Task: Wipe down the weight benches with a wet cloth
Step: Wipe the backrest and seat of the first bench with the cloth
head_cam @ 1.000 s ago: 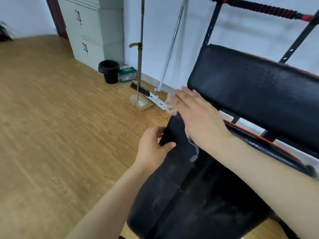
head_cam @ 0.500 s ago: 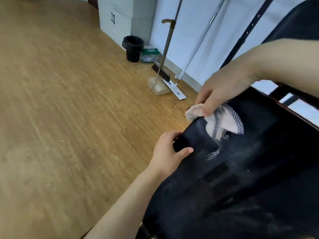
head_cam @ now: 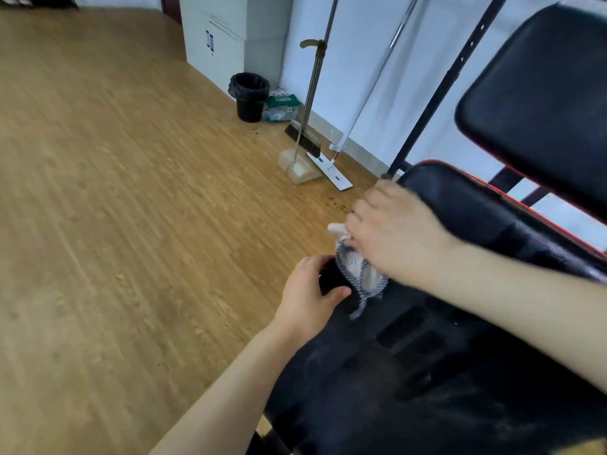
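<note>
Head view: black weight bench pad (head_cam: 427,372) fills the frame from 3 to 6 o'clock, with a second black pad (head_cam: 542,93) tilted up at 1 o'clock. The wet cloth (head_cam: 358,277), pale w/ a checked trim, sits bunched on the pad's near corner, just R of frame centre, one tail hanging down.

Right hand (head_cam: 394,234) is on top of the cloth, fingers curled down over it and pinning the wad to the pad. Fingertips are hidden by the hand's back and motion blur, so can't tell how tight the hold is. Left hand (head_cam: 308,290), at 8 o'clock of the cloth and almost touching it, grips the pad's corner edge, thumb on top, fingers wrapped under.

Handling, as a judgement: the cloth is light, limp and prob damp, so it will fold and trail. Best held as a wad under a flat palm, loose tail tucked in so it doesn't drag. The pad looks like smooth vinyl over foam: it gives a bit, gets slick when wet, and shows dusty smears toward 5 o'clock. The bench itself is heavy and stiff; bracing it at the corner edge is sound.

Beyond, on the wood floor (head_cam: 115,192): bin (head_cam: 249,96) at 11 o'clock, broom w/ dustpan (head_cam: 297,165) and flat mop (head_cam: 331,169) at 12, against the wall
</note>
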